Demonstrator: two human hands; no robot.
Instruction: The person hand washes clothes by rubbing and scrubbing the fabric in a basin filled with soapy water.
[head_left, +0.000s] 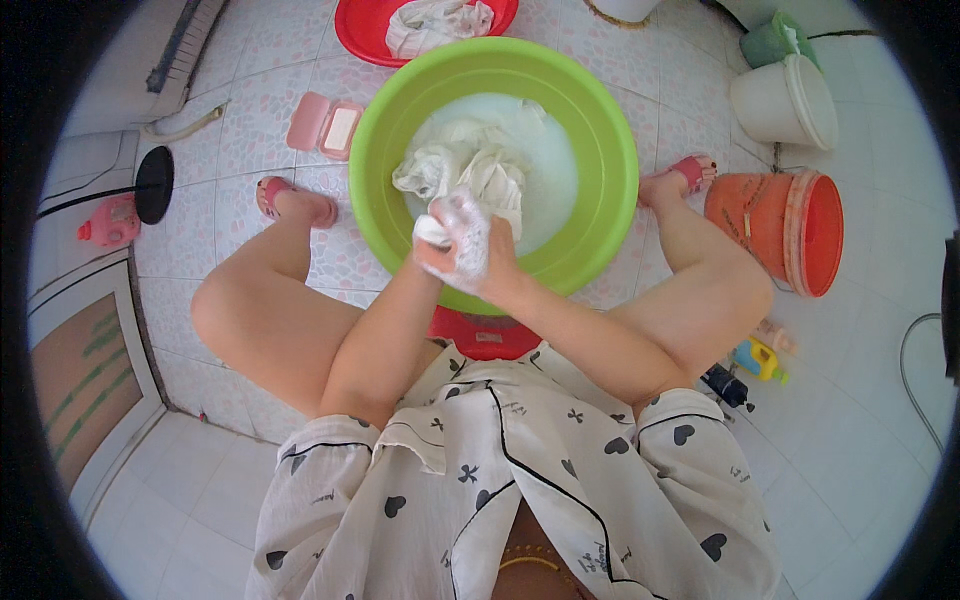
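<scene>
Both my hands meet over the near side of a green plastic basin (615, 150) and are coated with white suds. My left hand (441, 244) is closed round a bunched piece of white cloth (433, 231), part of which pokes out at its side. My right hand (484, 251) presses against the left one; suds and overlap hide what its fingers grip. Just beyond them, wet white cloth (480, 161) lies crumpled in cloudy water (551, 180). An open pink soap box (307, 124) with a pale soap bar (341, 129) stands left of the basin.
Behind the basin, a red basin (360, 37) holds white cloth (439, 26). An orange bucket (750, 217) lies on its side at right, below a white bucket (772, 101) and a green one (769, 41). Bottles (757, 360) lie by my right knee. A red stool (487, 337) shows beneath me.
</scene>
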